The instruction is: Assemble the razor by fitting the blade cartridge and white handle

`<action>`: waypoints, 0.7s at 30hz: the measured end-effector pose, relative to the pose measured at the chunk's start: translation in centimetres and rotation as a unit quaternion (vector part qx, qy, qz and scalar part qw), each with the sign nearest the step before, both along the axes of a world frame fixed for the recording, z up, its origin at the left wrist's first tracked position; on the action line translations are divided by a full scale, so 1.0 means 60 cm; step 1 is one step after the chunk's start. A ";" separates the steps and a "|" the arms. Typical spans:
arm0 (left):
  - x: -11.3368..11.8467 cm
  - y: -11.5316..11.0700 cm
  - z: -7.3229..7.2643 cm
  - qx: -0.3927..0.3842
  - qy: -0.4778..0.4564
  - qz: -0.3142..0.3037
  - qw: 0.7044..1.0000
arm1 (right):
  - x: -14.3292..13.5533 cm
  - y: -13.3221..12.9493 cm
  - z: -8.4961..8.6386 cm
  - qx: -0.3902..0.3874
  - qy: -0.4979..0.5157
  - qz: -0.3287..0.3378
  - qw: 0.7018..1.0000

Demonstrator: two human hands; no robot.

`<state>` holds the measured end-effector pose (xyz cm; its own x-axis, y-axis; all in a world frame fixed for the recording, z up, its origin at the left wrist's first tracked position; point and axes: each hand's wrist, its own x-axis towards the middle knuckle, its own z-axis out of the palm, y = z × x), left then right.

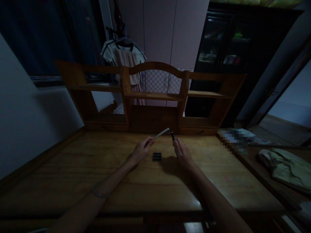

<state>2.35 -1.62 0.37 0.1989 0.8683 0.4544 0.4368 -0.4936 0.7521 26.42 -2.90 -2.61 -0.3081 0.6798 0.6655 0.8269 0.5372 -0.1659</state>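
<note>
My left hand (143,149) is closed around a slim white stick (162,132), which points up and to the right. In my right hand (183,152) is a handheld tool (173,136) with a dark neck and a paler handle; its exact kind is too small and dim to make out. The stick's tip comes close to the tool's top end, and I cannot tell whether they touch. Between and below my hands, a small dark ribbed block (156,156) with several bands lies on the wooden desk (109,181).
A wooden shelf unit (155,95) stands along the desk's far edge. To the right are a blurred pile (234,140) and a light-coloured cloth (289,166) on a lower surface. A white wall (36,106) borders the left. Behind hang clothes (125,56).
</note>
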 end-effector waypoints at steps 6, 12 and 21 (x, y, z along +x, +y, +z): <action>0.002 0.001 -0.003 -0.002 0.007 -0.023 1.000 | 0.005 0.010 -0.014 0.066 -0.054 0.003 0.996; 0.000 0.000 -0.002 -0.004 -0.003 -0.031 1.000 | 0.002 0.007 -0.004 0.058 -0.042 0.005 0.997; -0.003 0.007 -0.008 -0.005 -0.008 -0.021 1.000 | -0.010 -0.010 0.027 0.000 0.025 0.029 0.999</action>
<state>2.16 -1.19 -0.11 0.2283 0.8639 0.4489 0.4036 -0.5035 0.7639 25.82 -3.51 -0.96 -0.3130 0.6616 0.6814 0.7850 0.5840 -0.2065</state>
